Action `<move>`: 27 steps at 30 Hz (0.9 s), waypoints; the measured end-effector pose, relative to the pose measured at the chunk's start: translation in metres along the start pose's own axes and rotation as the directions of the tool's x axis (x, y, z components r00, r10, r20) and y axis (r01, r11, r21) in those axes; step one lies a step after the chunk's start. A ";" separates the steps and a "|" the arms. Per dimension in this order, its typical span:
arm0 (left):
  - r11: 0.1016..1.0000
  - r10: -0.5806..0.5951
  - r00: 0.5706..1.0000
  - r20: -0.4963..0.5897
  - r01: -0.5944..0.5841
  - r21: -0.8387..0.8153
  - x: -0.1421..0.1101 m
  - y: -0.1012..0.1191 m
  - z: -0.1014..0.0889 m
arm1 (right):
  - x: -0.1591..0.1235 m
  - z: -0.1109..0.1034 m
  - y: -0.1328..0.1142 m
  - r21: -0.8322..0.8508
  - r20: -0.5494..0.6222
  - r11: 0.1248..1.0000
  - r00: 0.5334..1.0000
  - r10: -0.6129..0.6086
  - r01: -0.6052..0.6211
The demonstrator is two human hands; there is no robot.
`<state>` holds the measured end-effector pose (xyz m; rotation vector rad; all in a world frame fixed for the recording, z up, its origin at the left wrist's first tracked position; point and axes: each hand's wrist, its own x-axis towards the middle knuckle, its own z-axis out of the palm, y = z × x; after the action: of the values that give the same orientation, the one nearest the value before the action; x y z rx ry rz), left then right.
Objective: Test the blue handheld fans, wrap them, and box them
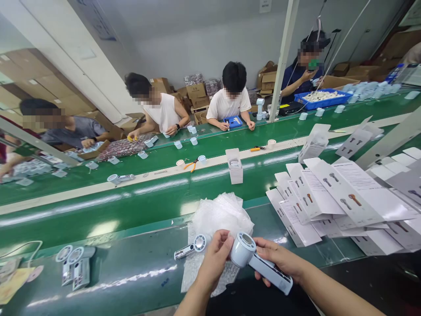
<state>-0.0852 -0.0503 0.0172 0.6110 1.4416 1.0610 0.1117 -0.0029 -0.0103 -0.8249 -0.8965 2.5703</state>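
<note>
A light blue handheld fan with a round head and a long handle is tilted in front of me. My right hand is closed around it where the handle meets the head. Beside the fan head, my left hand has its fingers pinched together; what they hold, if anything, I cannot make out. Beneath both hands lies a stack of bubble wrap bags. A second light blue fan rests just left of my left hand, partly on the bubble wrap.
More light blue fans lie at left. Printed white boxes pile up at right. One open box stands on the green conveyor belt, with orange-handled pliers beyond. Several co-workers sit across the line, near a blue tray.
</note>
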 end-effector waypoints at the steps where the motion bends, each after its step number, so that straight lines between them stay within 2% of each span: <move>1: 0.991 -0.072 0.996 0.049 0.077 -0.111 -0.001 -0.007 0.004 | -0.001 0.001 0.002 0.009 -0.007 1.000 1.000 -0.005 0.005; 2: 0.973 -0.119 0.990 0.070 0.130 -0.192 0.000 -0.014 0.007 | -0.002 0.002 0.004 0.016 -0.009 1.000 1.000 -0.005 0.005; 4: 0.959 -0.128 0.992 0.005 0.125 -0.252 0.003 -0.025 0.010 | -0.002 0.003 0.010 0.017 -0.022 1.000 1.000 0.005 -0.005; 7: 0.983 -0.042 0.988 -0.146 0.014 -0.186 0.009 -0.027 0.009 | -0.004 0.000 0.016 0.035 -0.135 0.999 0.991 0.017 -0.013; 9: 0.988 -0.026 0.988 -0.151 0.002 -0.156 0.009 -0.020 0.009 | -0.007 -0.005 0.019 0.077 -0.195 0.997 0.981 0.002 0.013; 10: 0.986 -0.053 0.994 -0.097 0.037 -0.162 0.008 -0.016 0.011 | -0.009 -0.007 0.020 0.101 -0.182 0.995 0.983 -0.005 0.024; 11: 0.978 -0.102 0.995 0.004 0.101 -0.184 0.007 -0.013 0.014 | -0.011 -0.010 0.021 0.124 -0.141 0.992 0.990 -0.011 0.029; 12: 0.959 -0.158 0.978 0.138 0.186 -0.215 0.006 -0.012 0.018 | -0.012 -0.013 0.023 0.142 -0.079 0.990 0.997 -0.014 0.025; 14: 0.899 -0.237 0.894 0.379 0.350 -0.263 0.005 -0.014 0.026 | -0.013 -0.017 0.027 0.163 0.042 0.986 0.999 -0.022 0.015; 15: 0.889 -0.244 0.876 0.416 0.373 -0.265 0.005 -0.016 0.030 | -0.013 -0.019 0.029 0.174 0.087 0.985 0.996 -0.033 0.018; 16: 0.903 -0.233 0.891 0.390 0.347 -0.252 0.006 -0.020 0.032 | -0.012 -0.020 0.030 0.186 0.120 0.982 0.992 -0.047 0.024; 18: 0.961 -0.176 0.954 0.243 0.220 -0.169 0.009 -0.025 0.032 | -0.013 -0.021 0.029 0.197 0.150 0.980 0.986 -0.071 0.041; 20: 0.994 -0.090 0.990 0.107 0.096 -0.048 0.012 -0.025 0.027 | -0.016 -0.020 0.023 0.156 0.123 0.986 0.989 -0.077 0.057; 23: 0.998 -0.009 1.000 -0.025 0.010 0.065 0.015 -0.014 0.017 | -0.024 -0.014 0.008 -0.033 -0.005 0.998 0.998 -0.059 0.059; 25: 0.969 0.107 0.989 -0.106 -0.080 0.234 0.015 -0.004 0.018 | -0.029 -0.008 0.001 -0.195 -0.089 0.981 0.996 -0.028 0.010; 27: 0.842 0.281 0.956 -0.080 -0.206 0.498 0.014 0.006 0.022 | -0.031 -0.001 -0.001 -0.316 -0.173 0.948 0.985 -0.008 -0.048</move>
<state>-0.0674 -0.0298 0.0178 1.1225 1.8193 0.9518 0.1369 -0.0157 0.0028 -1.1303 -1.2737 2.3563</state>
